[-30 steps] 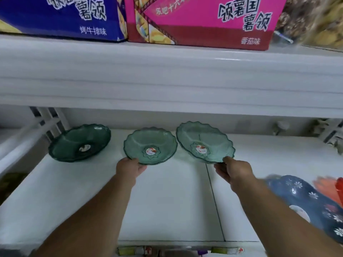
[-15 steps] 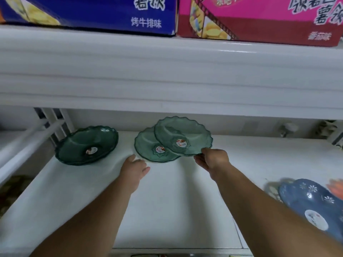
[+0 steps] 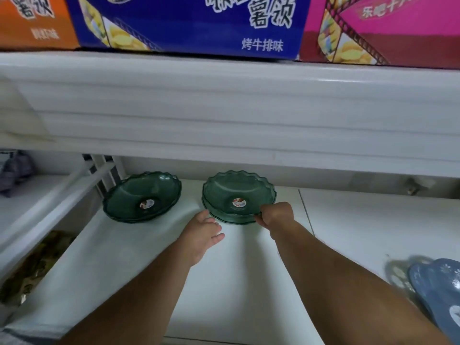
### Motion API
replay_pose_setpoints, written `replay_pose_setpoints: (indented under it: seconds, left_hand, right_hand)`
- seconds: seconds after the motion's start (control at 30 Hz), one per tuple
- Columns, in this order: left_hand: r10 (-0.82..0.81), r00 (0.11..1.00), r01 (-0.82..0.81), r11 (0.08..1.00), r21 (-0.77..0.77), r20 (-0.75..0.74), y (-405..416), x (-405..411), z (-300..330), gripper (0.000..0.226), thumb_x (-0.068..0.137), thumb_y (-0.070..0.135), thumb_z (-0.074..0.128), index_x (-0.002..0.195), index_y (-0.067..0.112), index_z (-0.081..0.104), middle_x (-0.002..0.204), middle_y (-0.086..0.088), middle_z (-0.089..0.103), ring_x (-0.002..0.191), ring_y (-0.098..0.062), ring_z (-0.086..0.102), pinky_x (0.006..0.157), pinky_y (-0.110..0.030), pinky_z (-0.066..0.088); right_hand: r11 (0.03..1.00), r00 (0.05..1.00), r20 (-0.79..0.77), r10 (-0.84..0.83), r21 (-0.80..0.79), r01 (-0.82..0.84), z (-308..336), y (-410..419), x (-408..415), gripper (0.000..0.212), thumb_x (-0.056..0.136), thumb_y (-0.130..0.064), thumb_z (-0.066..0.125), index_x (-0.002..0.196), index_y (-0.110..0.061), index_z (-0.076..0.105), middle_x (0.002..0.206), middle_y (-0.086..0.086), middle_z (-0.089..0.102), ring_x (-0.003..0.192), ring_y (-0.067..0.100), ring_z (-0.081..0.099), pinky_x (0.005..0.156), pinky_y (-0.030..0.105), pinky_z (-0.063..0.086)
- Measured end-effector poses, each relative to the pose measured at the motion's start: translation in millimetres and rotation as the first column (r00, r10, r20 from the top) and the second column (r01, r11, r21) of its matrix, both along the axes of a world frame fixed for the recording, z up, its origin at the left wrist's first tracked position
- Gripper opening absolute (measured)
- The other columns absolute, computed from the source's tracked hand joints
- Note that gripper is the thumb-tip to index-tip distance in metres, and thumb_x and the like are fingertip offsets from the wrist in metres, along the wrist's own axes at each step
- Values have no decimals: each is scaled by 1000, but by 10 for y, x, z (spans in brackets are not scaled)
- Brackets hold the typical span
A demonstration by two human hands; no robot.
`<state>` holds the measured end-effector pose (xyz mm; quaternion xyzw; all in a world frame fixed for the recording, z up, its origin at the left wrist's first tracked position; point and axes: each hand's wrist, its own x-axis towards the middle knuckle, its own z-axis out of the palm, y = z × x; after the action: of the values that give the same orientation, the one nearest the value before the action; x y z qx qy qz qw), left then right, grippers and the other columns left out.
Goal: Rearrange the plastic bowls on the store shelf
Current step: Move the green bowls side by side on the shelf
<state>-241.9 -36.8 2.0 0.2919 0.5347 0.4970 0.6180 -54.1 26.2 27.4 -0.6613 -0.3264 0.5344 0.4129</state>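
Two light green scalloped plastic bowls (image 3: 236,192) lie nested one in the other at the back middle of the white shelf (image 3: 139,257). My right hand (image 3: 275,215) pinches the front right rim of the top bowl. My left hand (image 3: 202,229) rests open on the shelf just in front of the pair, left of the rim, fingers spread. A darker green bowl stack (image 3: 142,197) sits to the left, apart from both hands. Each bowl has a round sticker in its centre.
A blue flowered bowl (image 3: 440,290) lies at the right edge. The upper shelf's thick white front (image 3: 224,108) hangs low over the bowls, carrying orange, blue and pink snack cartons. White rails (image 3: 82,175) bound the shelf on the left.
My right hand carried its light green bowl leftward and set it into the middle bowl. My left hand let go of the middle bowl's rim and drew back onto the shelf.
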Motion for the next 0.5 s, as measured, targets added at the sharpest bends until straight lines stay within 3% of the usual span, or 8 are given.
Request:
replay_pose_setpoints:
  seconds: [0.13, 0.27, 0.37, 0.43, 0.5]
  left_hand:
    - [-32, 999, 32, 999, -5, -11, 14, -13, -12, 75, 92, -9, 56, 155, 11, 22, 156, -15, 31, 134, -30, 47, 102, -41, 48]
    - [-42, 998, 41, 999, -10, -55, 6, -2, -12, 73, 93, -8, 54, 156, 11, 21, 159, -14, 29, 136, -29, 45, 103, -40, 48]
    - [-46, 962, 39, 999, -32, -268, -19, 87, 14, 67, 95, 0, 51, 155, 14, 26, 157, -9, 36, 124, -22, 55, 101, -36, 50]
    - [-35, 809, 43, 999, 0, -587, -59, 174, 37, 60, 95, 11, 52, 152, 15, 33, 153, -8, 42, 122, -22, 56, 99, -32, 47]
    - [-33, 569, 118, 992, 41, -822, -118, 288, 99, 58, 95, 23, 52, 150, 15, 36, 153, -9, 43, 132, -25, 50, 105, -33, 43]
  right_hand:
    - [1000, 990, 140, 30, -8, -30, -10, -2, 42, 22, 90, -3, 60, 73, -13, 51, 90, 13, 63, 86, 26, 65, 88, 44, 61]
    - [992, 960, 260, 100, -103, -75, 26, -44, 163, 13, 91, 3, 59, 81, -5, 56, 94, 17, 62, 76, 28, 63, 84, 43, 62]
    - [980, 908, 373, 192, -131, -153, 86, -94, 311, 23, 93, -2, 58, 73, -12, 51, 99, 14, 59, 85, 29, 58, 83, 39, 57]
    - [962, 809, 521, 272, -139, -234, 143, -118, 387, 31, 95, -9, 55, 66, -14, 44, 86, 10, 55, 75, 24, 54, 69, 32, 50]
    - [942, 674, 667, 319, -141, -305, 187, -163, 445, 36, 98, -18, 51, 64, -10, 40, 70, 5, 46, 62, 21, 47, 55, 26, 39]
